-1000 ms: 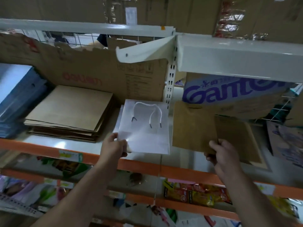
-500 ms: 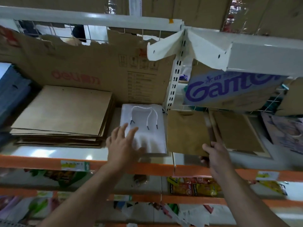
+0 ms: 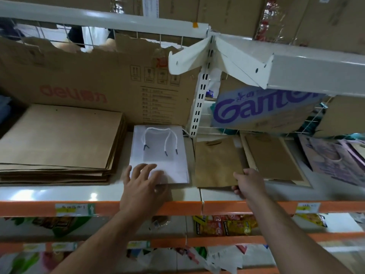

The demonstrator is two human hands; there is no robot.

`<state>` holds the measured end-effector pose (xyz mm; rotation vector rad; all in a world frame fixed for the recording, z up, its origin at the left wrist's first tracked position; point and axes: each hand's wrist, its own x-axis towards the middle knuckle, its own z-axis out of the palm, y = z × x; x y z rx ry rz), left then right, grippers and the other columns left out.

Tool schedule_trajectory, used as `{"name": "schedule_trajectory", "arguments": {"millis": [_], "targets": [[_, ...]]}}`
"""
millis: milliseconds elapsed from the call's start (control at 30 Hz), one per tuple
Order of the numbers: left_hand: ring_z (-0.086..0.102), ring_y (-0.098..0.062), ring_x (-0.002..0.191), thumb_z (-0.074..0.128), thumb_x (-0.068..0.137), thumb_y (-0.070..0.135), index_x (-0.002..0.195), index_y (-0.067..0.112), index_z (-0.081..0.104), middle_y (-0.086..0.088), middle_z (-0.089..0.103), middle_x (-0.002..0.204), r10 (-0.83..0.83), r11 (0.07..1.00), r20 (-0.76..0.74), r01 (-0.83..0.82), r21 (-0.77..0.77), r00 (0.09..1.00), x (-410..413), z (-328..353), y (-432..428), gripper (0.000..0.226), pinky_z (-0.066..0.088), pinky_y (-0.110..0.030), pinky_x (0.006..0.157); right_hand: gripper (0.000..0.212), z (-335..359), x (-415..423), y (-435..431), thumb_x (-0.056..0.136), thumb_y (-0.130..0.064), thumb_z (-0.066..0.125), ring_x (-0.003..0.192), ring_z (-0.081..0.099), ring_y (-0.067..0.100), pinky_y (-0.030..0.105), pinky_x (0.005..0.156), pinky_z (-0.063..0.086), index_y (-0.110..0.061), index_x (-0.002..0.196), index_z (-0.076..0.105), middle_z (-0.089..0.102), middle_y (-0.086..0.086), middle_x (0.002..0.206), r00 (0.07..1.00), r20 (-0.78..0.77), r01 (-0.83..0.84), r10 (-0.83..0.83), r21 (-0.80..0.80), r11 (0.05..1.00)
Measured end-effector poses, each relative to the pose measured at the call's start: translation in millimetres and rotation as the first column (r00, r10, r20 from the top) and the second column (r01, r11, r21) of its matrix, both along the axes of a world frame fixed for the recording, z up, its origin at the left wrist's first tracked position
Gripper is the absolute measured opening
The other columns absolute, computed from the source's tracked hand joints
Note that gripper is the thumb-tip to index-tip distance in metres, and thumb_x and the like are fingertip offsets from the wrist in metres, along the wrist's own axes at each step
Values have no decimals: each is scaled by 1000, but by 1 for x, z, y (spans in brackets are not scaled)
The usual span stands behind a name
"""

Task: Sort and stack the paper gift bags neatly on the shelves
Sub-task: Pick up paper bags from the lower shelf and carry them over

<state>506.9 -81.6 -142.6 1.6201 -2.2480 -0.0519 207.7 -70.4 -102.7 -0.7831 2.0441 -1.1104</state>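
— What lies at the left of the white metal shelf (image 3: 49, 192)?
— A stack of large flat brown paper bags (image 3: 59, 141). Just beside it lies a flat white paper gift bag (image 3: 160, 155) with rope handles. The left hand (image 3: 144, 186) rests on its near edge, fingers (image 3: 139, 171) straight and spread, gripping nothing.
— And further right?
— A small flat brown paper bag (image 3: 215, 163), just beside the white one. The right hand (image 3: 250, 184) pinches its near right corner, thumb on top.

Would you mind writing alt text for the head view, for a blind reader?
A person's left hand rests on a white gift bag on a shelf, while the right hand grips the near corner of a brown paper bag beside it. A stack of brown bags lies farther left.
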Motion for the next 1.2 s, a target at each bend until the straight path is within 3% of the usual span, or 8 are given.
{"name": "schedule_trajectory", "arguments": {"millis": [100,200,300,400,767,933,1000,1200], "targets": [[36,-20,136,50,90,63,118,41,58,9,55,135,-32,999,10,32,-17,999,1,-1,0,37,18,-49,118,21,-5,3,-1,90,-23,65,63,62,17,25,53,41,-7,102,62,66,7,80,930,-364,-16,51,99,995],[41,-20,132,39,90,66,117,42,58,10,56,132,-86,996,5,86,-26,996,2,-1,3,42,26,-47,113,44,-15,6,5,88,-43,63,96,58,20,31,69,50,-21,124,52,57,1,115,728,-658,-100,189,172,980],[47,-22,128,39,89,66,117,40,59,8,59,129,-118,992,-6,118,-33,993,3,0,4,44,34,-49,108,48,-26,9,7,90,-49,57,122,43,19,38,98,45,-29,134,55,48,-2,133,610,-719,-288,332,189,939],[51,-23,124,42,87,63,116,37,62,6,62,125,-114,993,-6,114,-41,993,2,1,3,43,39,-50,104,38,-32,10,6,93,-46,50,126,36,13,40,105,38,-36,129,58,49,-10,133,533,-723,-411,439,232,882],[49,-26,126,41,82,65,120,32,63,1,62,130,-99,994,6,98,55,995,3,4,3,55,40,-52,105,39,-34,10,4,93,-12,48,129,36,8,37,110,31,-33,121,64,53,-15,130,657,-677,-356,332,110,928],[47,-25,127,40,81,69,123,34,62,2,59,133,-80,994,-5,81,76,997,3,7,3,59,36,-49,107,36,-41,10,13,87,-33,51,120,46,13,36,103,42,-23,115,70,62,-6,121,674,-701,-348,235,-21,937],[47,-26,127,40,81,70,125,33,61,1,59,133,-67,995,-11,68,72,998,2,9,5,61,35,-49,107,33,-42,8,15,85,-32,54,115,49,13,33,98,45,-19,110,72,65,-4,116,698,-688,-353,200,-88,931],[43,-27,129,38,87,69,126,31,63,0,59,134,31,997,-76,-25,76,997,-4,14,6,61,35,-53,106,11,-32,-10,24,88,-21,63,100,56,5,18,83,44,-22,97,70,64,-8,102,889,-433,-269,150,-228,936]]}}
